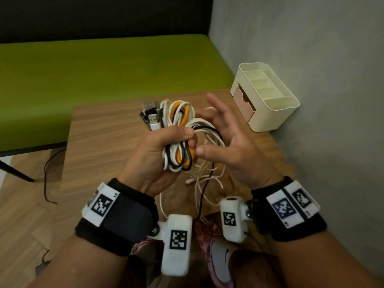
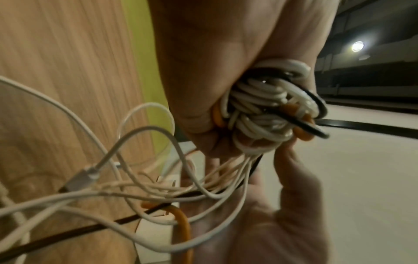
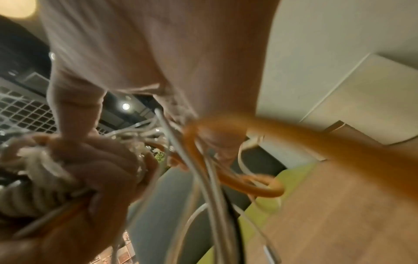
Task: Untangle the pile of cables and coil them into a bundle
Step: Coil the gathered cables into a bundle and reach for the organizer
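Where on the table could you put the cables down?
Bare wood lies on the table left of the left hand, toward the green bench. It is crowded under the hands with loose cables, and the organizer fills the far right corner.

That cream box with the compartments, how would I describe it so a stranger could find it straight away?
Look at the wooden table, then its far right corner against the grey wall. There stands the cream organizer box, open on top with several dividers and a tan drawer in its front. It is the only container there, apart from the cables in the left hand.
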{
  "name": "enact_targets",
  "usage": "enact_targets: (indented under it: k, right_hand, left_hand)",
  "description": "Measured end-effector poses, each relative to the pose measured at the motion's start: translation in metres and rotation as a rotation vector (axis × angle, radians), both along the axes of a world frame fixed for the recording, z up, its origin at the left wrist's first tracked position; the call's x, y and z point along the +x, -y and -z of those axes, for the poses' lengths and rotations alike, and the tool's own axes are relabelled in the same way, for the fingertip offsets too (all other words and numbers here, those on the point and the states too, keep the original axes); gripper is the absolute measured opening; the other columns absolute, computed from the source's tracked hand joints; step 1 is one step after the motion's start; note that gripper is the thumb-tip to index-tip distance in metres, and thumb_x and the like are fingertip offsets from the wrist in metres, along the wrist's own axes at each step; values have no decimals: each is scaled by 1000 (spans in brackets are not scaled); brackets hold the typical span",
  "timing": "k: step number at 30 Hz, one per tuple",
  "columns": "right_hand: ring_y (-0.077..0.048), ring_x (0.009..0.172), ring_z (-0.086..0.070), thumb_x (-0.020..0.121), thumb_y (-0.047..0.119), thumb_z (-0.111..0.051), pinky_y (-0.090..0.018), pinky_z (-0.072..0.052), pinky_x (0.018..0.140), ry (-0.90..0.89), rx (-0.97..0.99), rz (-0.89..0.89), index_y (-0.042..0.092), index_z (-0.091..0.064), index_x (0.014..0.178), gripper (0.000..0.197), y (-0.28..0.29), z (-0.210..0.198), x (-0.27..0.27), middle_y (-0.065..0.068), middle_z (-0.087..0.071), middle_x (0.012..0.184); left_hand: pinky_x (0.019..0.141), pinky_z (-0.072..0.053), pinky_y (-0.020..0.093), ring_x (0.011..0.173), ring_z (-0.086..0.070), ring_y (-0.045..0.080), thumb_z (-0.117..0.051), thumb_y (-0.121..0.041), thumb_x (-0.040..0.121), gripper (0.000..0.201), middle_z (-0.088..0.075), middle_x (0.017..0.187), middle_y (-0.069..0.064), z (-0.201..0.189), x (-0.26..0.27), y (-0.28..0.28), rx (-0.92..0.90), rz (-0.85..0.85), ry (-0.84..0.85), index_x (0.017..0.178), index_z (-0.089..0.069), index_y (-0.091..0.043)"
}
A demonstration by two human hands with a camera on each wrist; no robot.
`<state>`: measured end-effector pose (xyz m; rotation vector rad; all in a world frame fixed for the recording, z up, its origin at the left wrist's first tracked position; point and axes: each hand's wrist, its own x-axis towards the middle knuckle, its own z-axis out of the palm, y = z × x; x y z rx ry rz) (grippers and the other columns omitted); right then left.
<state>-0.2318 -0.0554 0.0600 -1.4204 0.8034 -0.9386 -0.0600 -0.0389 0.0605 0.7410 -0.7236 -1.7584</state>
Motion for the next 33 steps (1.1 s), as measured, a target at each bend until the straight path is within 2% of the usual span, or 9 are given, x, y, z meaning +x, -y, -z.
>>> enact_targets:
  k: [5, 9, 11, 14, 17, 20, 24, 27, 33]
  right_hand:
    - [-9, 101, -69, 79, 23, -82, -43, -53, 96, -512, 33, -98, 28, -68, 113, 37, 8, 14, -4, 6, -74, 106]
    - [-8, 88, -67, 82, 41, -75, -38, -55, 86, -631, -37, 72, 36, -69, 90, 11, 16, 20, 3, 10, -72, 90]
    - [-10, 96, -63, 78, 48, -75, -37, -50, 88, -869, -87, 27, 40, -63, 95, 22, 22, 19, 5, 11, -69, 96]
    - [-20, 132, -40, 54, 75, -76, -53, -35, 108, -1194, -83, -155, 46, -37, 137, 96, 24, 27, 2, 9, -45, 139]
    - [-21, 148, -17, 41, 84, -75, -53, -26, 117, -1125, 19, -225, 48, -8, 151, 134, 24, 22, -15, 7, -16, 160]
    - [-15, 151, -6, 43, 86, -69, -49, -19, 121, -1012, 57, -134, 51, -6, 152, 130, 17, -3, -28, 9, -4, 166]
    - [1, 118, -53, 73, 66, -67, -26, -43, 97, -667, -141, 214, 41, -54, 133, 66, 0, -28, -24, 16, -61, 122]
    - [-6, 73, -65, 91, 42, -65, -20, -46, 65, -551, -79, 292, 29, -64, 106, 20, -4, -34, -15, 1, -70, 80]
    - [-23, 78, -75, 98, 45, -51, -41, -56, 69, -254, 335, 219, 21, -56, 110, 27, -9, -32, -1, -10, -76, 86]
  left_hand:
    - [61, -36, 25, 56, -45, 10, -81, -18, 53, 20, -53, 59, -5, 0, 9, -2, -63, 88, -49, 57, -62, -20]
    - [56, -41, 23, 54, -46, 10, -63, -16, 67, 13, -52, 56, -5, -2, 6, -1, -64, 36, -98, 54, -61, -21]
    - [55, -42, 23, 53, -47, 10, -59, -12, 71, 19, -52, 56, -4, -4, 6, 0, -47, 8, -133, 54, -60, -21]
    - [55, -40, 23, 54, -45, 11, -51, -10, 78, 28, -51, 57, -3, -4, 1, 0, -36, -26, -85, 52, -60, -21]
    - [56, -38, 24, 54, -46, 11, -50, -13, 79, 29, -51, 58, -4, -5, 5, 3, -13, -85, -109, 53, -60, -20]
    - [57, -34, 26, 55, -45, 11, -51, -13, 79, 28, -51, 60, -3, -5, 14, 7, 6, -148, -93, 54, -59, -20]
    - [55, -34, 27, 56, -43, 14, -56, -11, 76, 23, -52, 62, 1, -2, 10, 8, 5, -174, 21, 55, -61, -18]
    - [53, -39, 27, 55, -47, 14, -58, -9, 75, 22, -53, 64, 4, -2, 3, 8, -9, -172, 60, 56, -62, -16]
    - [54, -42, 28, 53, -52, 15, -68, -6, 66, 11, -54, 63, 5, 2, -3, 6, -29, -135, 106, 63, -60, -13]
